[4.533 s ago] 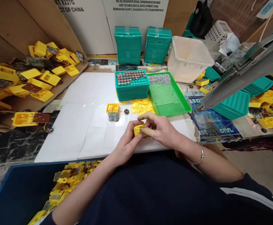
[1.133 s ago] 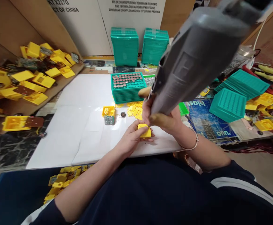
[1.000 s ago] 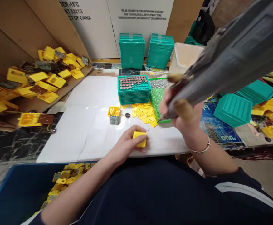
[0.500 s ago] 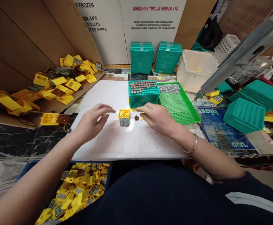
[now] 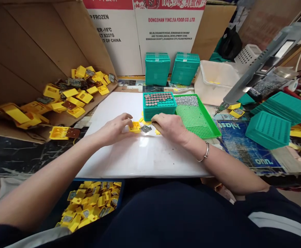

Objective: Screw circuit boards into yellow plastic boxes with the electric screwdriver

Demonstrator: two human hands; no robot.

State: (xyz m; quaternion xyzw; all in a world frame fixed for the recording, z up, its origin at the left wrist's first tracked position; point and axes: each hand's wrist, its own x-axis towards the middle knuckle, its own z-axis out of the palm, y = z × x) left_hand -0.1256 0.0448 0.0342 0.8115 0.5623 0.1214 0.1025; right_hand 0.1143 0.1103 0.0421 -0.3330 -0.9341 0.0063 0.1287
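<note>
Moved since half a second ago: left hand point(image 5: 115, 129), in from well apart to the yellow case point(image 5: 134, 127); the circuit board point(image 5: 146, 128), from in front of that case to its right.
Left hand: narrow grip, fingers curved around the case's left end.
Right hand point(image 5: 172, 127): much where it was, fingertips drawn close together just right of the board; I cannot tell whether anything is pinched there.
Yellow case: between the hands on the white tabletop point(image 5: 119, 158), in front of the teal tray stack point(image 5: 159, 114) and slightly left of it.
Black disc: plain to see by the right fingers half a second ago, out of sight now.
Screwdriver point(image 5: 258, 65): in the right hand a second ago; now hangs at the right, well apart from both hands.
What it means: handling has passed to this case from the one in the left hand a second ago, with the board turned out between the two hands.
Yellow chips point(image 5: 157, 132): loose beneath the right fingertips.
Green tray point(image 5: 195, 117): beside the teal stack, metal bits heaped at its far end.
</note>
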